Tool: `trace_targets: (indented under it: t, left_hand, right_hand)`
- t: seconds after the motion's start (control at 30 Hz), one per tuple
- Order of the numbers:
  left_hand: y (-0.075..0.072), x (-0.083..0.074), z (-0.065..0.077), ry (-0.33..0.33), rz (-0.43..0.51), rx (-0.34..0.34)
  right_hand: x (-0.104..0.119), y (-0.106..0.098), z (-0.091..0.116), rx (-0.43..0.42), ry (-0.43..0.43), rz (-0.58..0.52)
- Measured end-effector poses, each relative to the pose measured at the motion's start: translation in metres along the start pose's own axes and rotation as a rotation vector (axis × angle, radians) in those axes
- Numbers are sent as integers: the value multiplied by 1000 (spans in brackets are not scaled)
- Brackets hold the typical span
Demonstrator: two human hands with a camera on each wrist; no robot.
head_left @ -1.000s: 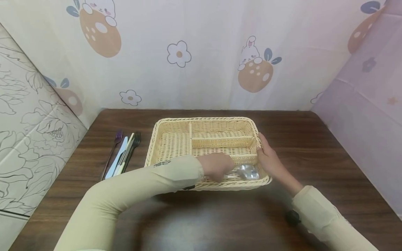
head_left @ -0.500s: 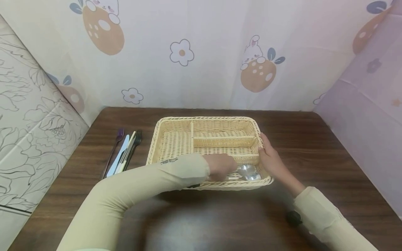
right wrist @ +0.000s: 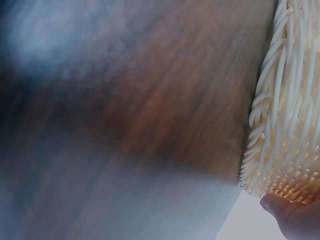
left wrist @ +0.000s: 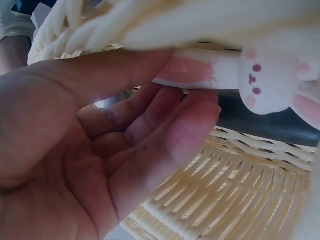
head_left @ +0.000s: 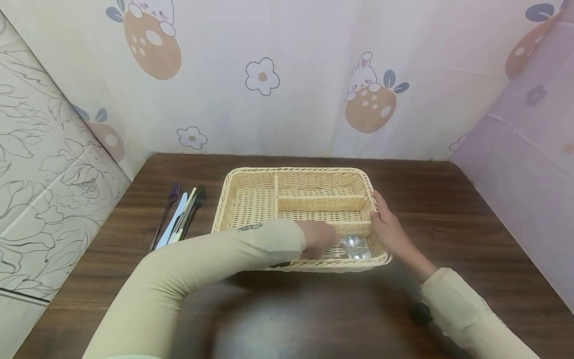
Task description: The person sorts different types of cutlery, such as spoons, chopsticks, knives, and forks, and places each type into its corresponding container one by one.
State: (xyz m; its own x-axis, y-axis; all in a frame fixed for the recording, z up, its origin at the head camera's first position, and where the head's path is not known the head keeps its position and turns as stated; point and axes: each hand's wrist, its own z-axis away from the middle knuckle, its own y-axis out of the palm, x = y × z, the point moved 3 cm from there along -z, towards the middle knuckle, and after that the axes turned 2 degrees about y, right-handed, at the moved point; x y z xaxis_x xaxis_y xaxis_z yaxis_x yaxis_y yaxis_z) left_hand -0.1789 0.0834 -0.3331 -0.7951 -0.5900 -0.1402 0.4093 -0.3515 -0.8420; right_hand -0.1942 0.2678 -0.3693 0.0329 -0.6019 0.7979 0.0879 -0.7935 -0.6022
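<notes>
Honestly, nothing legible here, at least not for me. Closest thing to text is the small dark print (head_left: 250,227) on the cream, long fabric sleeve (head_left: 193,271) over the left arm, and it's too blurry in the head view to make out a single letter. The slim white-and-pink handle with a rabbit head (left wrist: 227,75) has faint marks (left wrist: 177,73) on its pink patch, also unreadable.

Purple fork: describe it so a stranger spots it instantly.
On the dark brown table sits a rectangular cream woven basket. To its left, the slender purple fork lies farthest out, beside a pale-blue knife. Being purple separates it from the slim black fork.
</notes>
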Motion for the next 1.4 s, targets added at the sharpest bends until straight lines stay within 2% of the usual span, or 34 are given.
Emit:
trace_targets:
  t: [0.23,0.33,0.4,0.57,0.7,0.83,1.03,1.2,1.27,1.4]
  left_hand:
    - [1,1,0,-22,39,-48]
    - [0,1,2,-1,14,-94]
    - [-4,1,6,33,32,-152]
    - [-17,11,29,101,146,-317]
    - [-18,34,54,86,178,-420]
    - [-14,73,82,10,205,-503]
    - [-2,144,129,-207,255,-602]
    - [26,199,164,-405,333,-635]
    - [39,216,176,-473,364,-646]
    - [65,242,194,-582,366,-689]
  right_hand:
    - [-3,0,1,-5,-4,-1]
    - [-3,0,1,-3,-6,-3]
    - [-3,0,2,0,-3,-7]
    - [-4,2,2,7,10,-17]
    - [-5,3,4,13,13,-19]
    - [-6,2,4,12,11,-12]
    - [-5,0,3,10,19,-13]
    - [-4,1,2,15,6,-11]
    - [-3,1,1,12,4,-9]
    - [-3,0,1,6,6,-1]
